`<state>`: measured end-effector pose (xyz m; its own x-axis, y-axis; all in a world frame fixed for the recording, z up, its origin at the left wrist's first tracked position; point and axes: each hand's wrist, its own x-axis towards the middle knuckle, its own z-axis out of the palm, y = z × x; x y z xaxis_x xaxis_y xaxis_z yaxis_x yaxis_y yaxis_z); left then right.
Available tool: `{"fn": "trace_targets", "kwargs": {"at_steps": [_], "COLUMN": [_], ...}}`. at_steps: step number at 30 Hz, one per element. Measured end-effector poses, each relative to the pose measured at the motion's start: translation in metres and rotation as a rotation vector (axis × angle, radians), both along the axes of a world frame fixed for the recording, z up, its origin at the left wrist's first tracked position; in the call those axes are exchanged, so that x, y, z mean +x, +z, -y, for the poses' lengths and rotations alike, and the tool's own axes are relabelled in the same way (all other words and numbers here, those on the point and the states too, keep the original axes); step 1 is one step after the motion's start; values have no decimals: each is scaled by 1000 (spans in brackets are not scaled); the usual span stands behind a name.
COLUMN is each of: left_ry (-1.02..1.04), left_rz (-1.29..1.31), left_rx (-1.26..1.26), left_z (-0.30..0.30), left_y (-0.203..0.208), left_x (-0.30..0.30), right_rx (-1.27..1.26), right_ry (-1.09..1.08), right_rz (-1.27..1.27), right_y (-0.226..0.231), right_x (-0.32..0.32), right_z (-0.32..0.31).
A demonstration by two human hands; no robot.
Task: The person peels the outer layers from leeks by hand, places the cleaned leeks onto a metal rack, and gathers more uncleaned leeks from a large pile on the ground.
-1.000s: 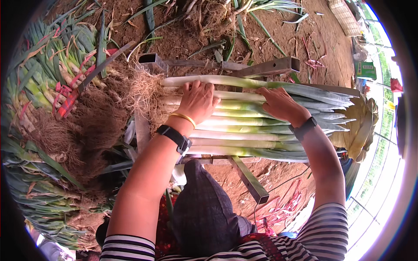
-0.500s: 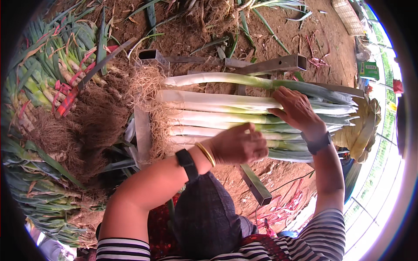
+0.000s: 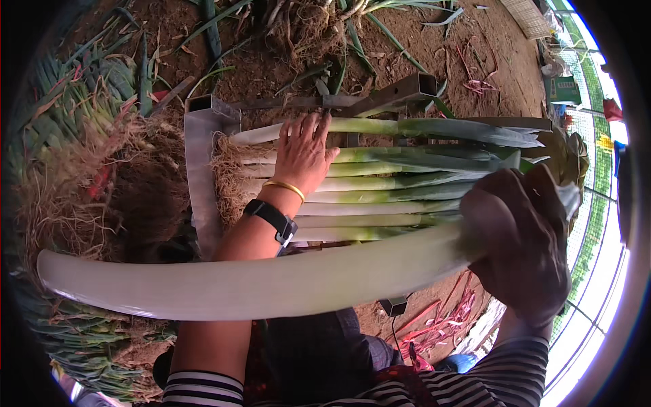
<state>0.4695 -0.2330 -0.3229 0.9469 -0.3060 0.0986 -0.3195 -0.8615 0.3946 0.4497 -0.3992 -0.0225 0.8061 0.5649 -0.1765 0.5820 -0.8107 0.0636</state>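
Note:
A row of leeks lies side by side on a metal frame, white ends to the left, green leaves to the right. My left hand rests palm down on the far leeks near their roots, fingers stretched out. Close to the camera, my right hand looks dark and is closed round the green end of a thick leek. This leek is raised above the row and crosses in front of my left forearm. Its white shaft reaches far left, and motion blurs its green end.
Bundled leeks with matted roots are heaped along the left. More roots lie on the soil at the far side. Red string lies tangled at the near right. A square metal bar end juts out beyond the row.
My right hand has lifted a thick leek up toward the camera. My left hand has moved from the near side, fingers curled, onto the far leeks, fingers extended.

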Motion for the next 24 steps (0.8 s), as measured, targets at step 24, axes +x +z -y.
{"fn": "trace_targets", "kwargs": {"at_steps": [24], "left_ry": [2], "left_rz": [-123], "left_rx": [12], "left_z": [6], "left_y": [-2], "left_x": [-9], "right_rx": [319], "right_ry": [-188], "right_rz": [-332], "right_y": [-183], "right_x": [41], "right_z": [78]}}
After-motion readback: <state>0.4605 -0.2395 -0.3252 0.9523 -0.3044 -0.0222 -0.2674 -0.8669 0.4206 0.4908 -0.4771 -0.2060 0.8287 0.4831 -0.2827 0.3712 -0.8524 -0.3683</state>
